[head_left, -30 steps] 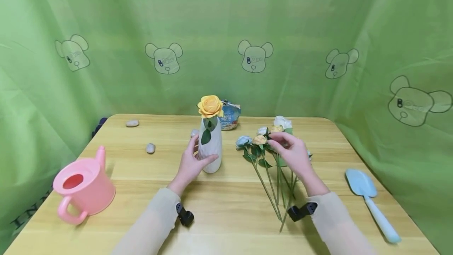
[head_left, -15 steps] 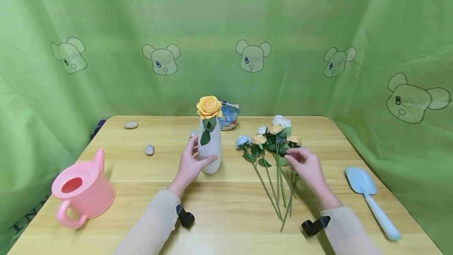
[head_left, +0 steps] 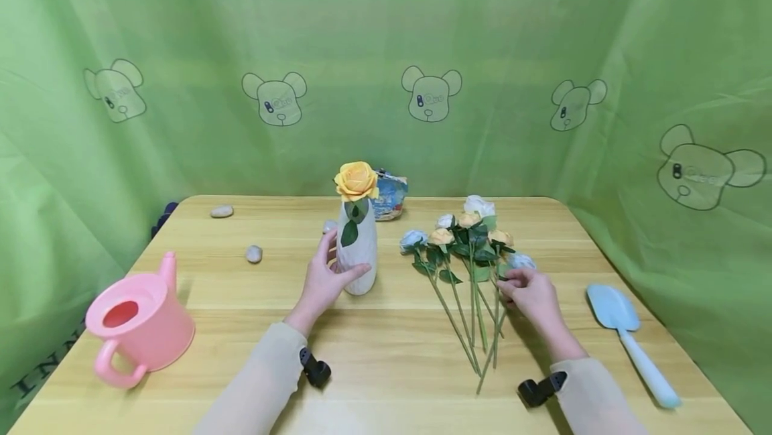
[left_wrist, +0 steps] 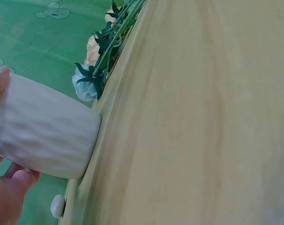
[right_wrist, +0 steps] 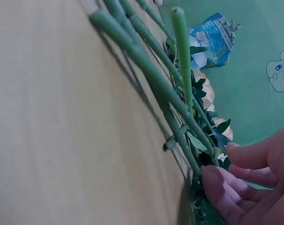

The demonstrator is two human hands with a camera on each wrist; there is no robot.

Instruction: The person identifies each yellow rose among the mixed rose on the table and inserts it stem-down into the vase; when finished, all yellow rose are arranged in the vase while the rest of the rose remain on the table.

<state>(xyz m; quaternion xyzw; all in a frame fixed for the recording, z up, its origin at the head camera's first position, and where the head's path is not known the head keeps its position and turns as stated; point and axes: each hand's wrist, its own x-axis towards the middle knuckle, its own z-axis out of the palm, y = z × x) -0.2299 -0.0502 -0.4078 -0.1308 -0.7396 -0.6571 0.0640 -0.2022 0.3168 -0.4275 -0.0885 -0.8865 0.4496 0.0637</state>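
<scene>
My left hand (head_left: pixel 327 281) holds the white vase (head_left: pixel 357 247) from its left side, fingers behind it and thumb across the front. The vase stands upright on the table with a yellow rose (head_left: pixel 356 181) in its mouth. In the left wrist view, the vase (left_wrist: pixel 43 124) shows its ribbed wall between thumb and fingers. On the right, several artificial roses lie bunched. My right hand (head_left: pixel 533 294) is at the blue rose (head_left: pixel 521 261) on the bunch's right edge. The right wrist view shows thumb (right_wrist: pixel 247 153) and fingertips apart, with green stems (right_wrist: pixel 172 105) beside and between them.
A pink watering can (head_left: pixel 145 321) stands at the left. To the far right lies a light blue toy shovel (head_left: pixel 630 341). Grey pebbles (head_left: pixel 254 254) are scattered on the left half. Behind the vase stands a blue bag (head_left: pixel 391 197). Green curtains surround the wooden table (head_left: pixel 386 368).
My right hand has moved from the flower heads at the bunch's middle, right and toward me, to the blue rose at its right edge. The left hand stays on the vase.
</scene>
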